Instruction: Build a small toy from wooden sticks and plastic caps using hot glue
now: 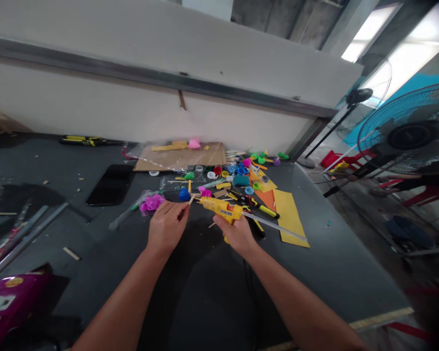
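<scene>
My right hand (237,233) is wrapped round a yellow glue gun (221,208), whose nozzle points left. A long clear glue stick (274,225) sticks out of the gun's back end. My left hand (168,224) is closed, pinching a small pale wooden piece (192,199) at the nozzle tip. Just behind this piece are a blue cap (184,195) and a thin yellow stick (189,185); whether they touch it I cannot tell. Purple plastic pieces (152,202) lie beside my left hand.
A black phone (109,185) lies at the left. Behind the hands are cardboard (183,157) and several coloured caps. Yellow paper (290,217) and pliers (265,208) lie at the right. A purple power strip (18,302) is at the near left, and a fan (409,134) stands beyond the table.
</scene>
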A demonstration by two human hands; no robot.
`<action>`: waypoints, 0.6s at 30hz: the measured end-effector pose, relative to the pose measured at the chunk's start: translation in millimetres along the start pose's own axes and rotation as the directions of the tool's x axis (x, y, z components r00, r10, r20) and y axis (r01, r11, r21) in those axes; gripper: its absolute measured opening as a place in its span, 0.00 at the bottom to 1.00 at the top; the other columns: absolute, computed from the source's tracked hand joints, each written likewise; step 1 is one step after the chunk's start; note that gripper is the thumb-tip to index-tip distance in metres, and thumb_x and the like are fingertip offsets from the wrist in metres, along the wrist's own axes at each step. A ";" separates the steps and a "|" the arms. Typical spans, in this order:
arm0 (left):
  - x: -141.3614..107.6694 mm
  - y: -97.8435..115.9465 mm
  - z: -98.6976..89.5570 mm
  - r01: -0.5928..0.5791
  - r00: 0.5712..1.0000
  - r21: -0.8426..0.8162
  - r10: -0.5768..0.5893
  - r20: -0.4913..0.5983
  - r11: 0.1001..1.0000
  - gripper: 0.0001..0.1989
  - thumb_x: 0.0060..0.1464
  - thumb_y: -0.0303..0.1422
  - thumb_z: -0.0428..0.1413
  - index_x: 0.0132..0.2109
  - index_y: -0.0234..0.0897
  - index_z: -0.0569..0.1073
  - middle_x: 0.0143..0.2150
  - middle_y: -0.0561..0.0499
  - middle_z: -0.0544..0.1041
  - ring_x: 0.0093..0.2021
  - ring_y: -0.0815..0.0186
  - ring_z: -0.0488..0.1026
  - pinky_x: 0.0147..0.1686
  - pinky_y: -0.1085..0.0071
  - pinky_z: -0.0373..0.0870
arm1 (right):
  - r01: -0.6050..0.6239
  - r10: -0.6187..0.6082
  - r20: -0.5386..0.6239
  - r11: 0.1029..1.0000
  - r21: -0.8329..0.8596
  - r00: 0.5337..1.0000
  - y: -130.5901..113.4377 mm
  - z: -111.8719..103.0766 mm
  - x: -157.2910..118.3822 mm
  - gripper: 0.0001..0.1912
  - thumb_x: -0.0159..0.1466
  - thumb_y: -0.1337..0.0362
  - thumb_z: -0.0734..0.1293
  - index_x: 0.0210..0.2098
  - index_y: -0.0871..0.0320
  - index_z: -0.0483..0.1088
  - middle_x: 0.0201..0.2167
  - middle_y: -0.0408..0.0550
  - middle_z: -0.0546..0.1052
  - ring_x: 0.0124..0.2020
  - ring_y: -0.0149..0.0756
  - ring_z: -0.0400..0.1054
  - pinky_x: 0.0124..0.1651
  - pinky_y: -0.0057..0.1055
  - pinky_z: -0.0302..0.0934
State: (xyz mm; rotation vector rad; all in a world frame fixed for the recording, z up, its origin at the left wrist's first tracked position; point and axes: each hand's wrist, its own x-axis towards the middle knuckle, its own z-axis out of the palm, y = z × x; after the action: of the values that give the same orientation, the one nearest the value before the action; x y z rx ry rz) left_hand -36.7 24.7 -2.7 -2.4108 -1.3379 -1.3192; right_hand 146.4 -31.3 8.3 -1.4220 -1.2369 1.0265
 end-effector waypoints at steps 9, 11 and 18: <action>-0.7 0.3 0.7 -0.006 1.000 -0.006 0.006 0.006 1.000 0.06 0.54 0.29 0.52 0.35 0.38 0.74 0.28 0.51 0.77 0.31 0.64 0.70 0.35 0.68 0.67 | -0.091 0.092 -0.016 0.996 0.019 0.996 3.7 0.5 0.4 0.18 0.55 0.49 0.66 0.29 0.59 0.69 0.16 0.39 0.64 0.16 0.25 0.57 0.17 0.22 0.52; -1.0 0.3 0.8 -0.004 1.000 -0.012 0.004 0.018 1.000 0.06 0.54 0.29 0.52 0.35 0.38 0.74 0.29 0.51 0.77 0.31 0.64 0.69 0.35 0.68 0.67 | -0.146 0.148 -0.029 0.988 0.048 0.989 3.7 0.8 0.7 0.19 0.54 0.49 0.67 0.29 0.60 0.69 0.16 0.39 0.63 0.16 0.25 0.57 0.17 0.22 0.51; -3.0 -2.3 1.7 0.013 0.998 0.003 -0.014 0.055 1.000 0.06 0.55 0.30 0.52 0.34 0.37 0.74 0.28 0.50 0.76 0.31 0.64 0.69 0.34 0.69 0.66 | -0.246 0.142 0.219 0.774 0.583 0.965 -9.2 -3.7 -3.3 0.17 0.55 0.51 0.66 0.30 0.61 0.69 0.21 0.42 0.63 0.22 0.26 0.56 0.21 0.23 0.55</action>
State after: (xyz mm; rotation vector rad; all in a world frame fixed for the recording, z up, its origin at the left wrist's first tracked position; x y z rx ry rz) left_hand -38.0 24.9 -6.7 -2.4578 -1.3707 -1.2618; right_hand 147.8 -34.8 18.0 -0.9752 -0.7569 1.5461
